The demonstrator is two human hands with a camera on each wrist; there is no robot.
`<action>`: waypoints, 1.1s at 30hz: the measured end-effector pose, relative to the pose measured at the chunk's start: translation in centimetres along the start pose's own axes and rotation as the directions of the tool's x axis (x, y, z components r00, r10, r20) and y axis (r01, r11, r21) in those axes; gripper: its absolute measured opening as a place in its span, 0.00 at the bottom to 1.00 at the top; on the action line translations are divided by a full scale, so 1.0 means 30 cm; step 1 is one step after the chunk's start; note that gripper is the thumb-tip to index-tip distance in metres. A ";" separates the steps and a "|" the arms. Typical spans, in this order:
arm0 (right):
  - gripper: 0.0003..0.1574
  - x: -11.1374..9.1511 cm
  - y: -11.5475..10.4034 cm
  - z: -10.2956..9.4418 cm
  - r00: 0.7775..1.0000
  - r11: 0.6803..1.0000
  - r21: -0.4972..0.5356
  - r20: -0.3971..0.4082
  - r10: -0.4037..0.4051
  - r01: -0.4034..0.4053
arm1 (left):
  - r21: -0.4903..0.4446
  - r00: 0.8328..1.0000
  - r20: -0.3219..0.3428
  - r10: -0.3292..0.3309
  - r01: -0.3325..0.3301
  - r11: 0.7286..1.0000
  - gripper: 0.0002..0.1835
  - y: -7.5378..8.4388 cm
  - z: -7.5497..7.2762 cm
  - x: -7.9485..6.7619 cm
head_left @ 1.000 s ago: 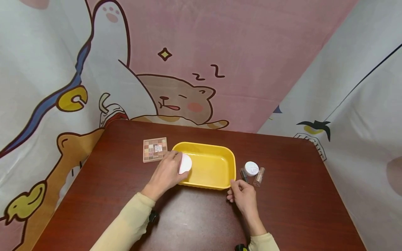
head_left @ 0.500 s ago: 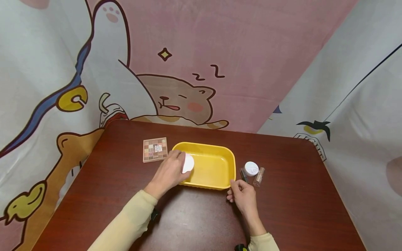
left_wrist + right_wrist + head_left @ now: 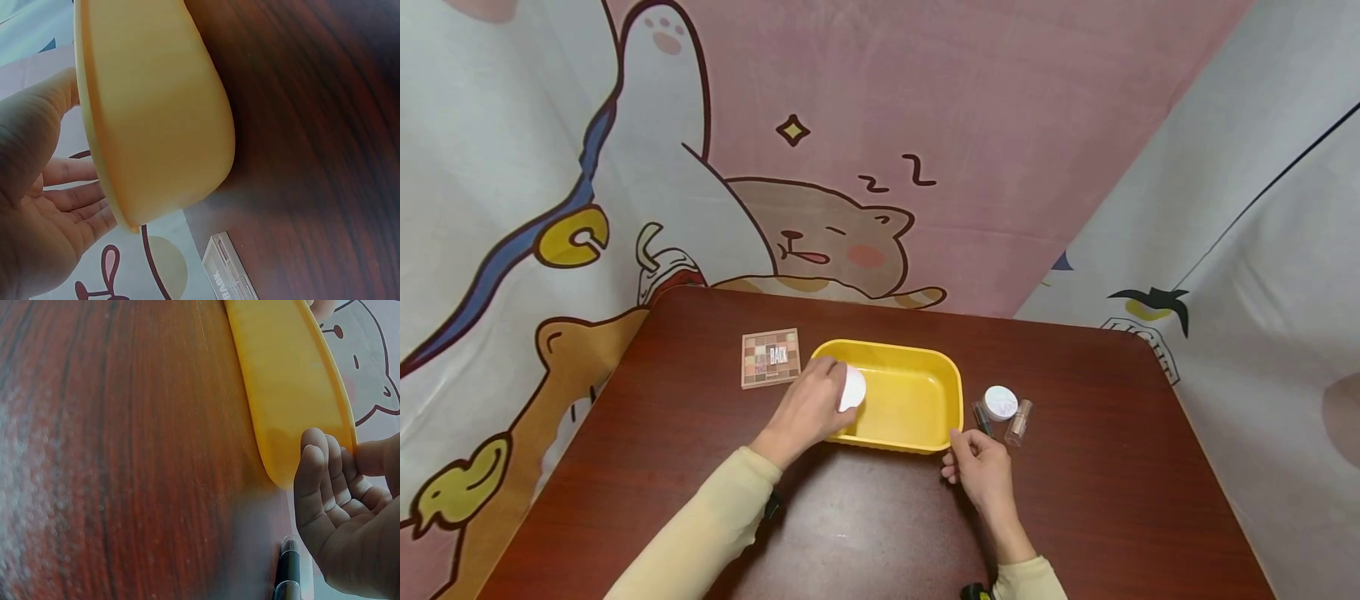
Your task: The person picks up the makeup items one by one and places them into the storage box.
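My left hand (image 3: 805,408) grips a white round disc (image 3: 853,389) over the left end of a yellow rectangular basin (image 3: 906,408). The hand partly covers the disc, and its exact kind cannot be told. In the left wrist view the basin wall (image 3: 156,106) hides the disc and the fingertips. At the near right corner, my right hand (image 3: 981,467) pinches the basin's rim. The right wrist view shows the right thumb (image 3: 375,456) on the rim and the fingers curled against the outer wall.
An eyeshadow palette (image 3: 771,358) lies left of the basin. To the right are a white round lidded container (image 3: 1001,403), a dark slim tube (image 3: 982,419) and a pinkish clear-ended tube (image 3: 1018,423). The brown table (image 3: 1112,467) meets a printed cloth behind.
My left hand has shifted slightly to the right with the white disc, further over the basin. The right hand stays on the rim, and the basin has not moved.
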State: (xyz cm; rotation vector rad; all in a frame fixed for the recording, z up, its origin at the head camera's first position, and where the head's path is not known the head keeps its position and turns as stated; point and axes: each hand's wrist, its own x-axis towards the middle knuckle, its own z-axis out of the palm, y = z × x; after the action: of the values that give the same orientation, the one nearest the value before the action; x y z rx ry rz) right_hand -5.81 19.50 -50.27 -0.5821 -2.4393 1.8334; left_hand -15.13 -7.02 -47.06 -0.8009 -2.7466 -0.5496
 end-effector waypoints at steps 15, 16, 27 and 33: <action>0.21 -0.001 0.000 -0.002 1.000 1.000 -0.009 -0.003 0.003 -0.003 | 0.014 0.998 0.063 -0.010 0.009 1.000 0.25 -0.003 0.015 0.026; 0.21 -0.001 0.000 -0.002 1.000 1.000 -0.008 -0.003 0.004 -0.004 | 0.014 0.998 0.067 -0.010 0.009 1.000 0.25 -0.004 0.017 0.028; 0.20 -0.001 0.002 0.000 1.000 1.000 0.005 -0.001 0.004 -0.004 | 0.033 0.997 0.079 0.010 -0.013 0.999 0.22 -0.015 0.031 0.042; 0.21 -0.003 0.001 0.001 1.000 1.000 0.009 -0.002 0.008 -0.008 | 0.037 0.994 0.107 0.013 -0.018 0.999 0.20 -0.018 0.036 0.046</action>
State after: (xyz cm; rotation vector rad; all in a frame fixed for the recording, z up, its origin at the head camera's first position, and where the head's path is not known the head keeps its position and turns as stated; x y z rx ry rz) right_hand -5.73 19.45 -50.29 -0.5940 -2.4294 1.8457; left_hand -16.68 -6.33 -47.75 -0.8658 -2.8356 -0.4625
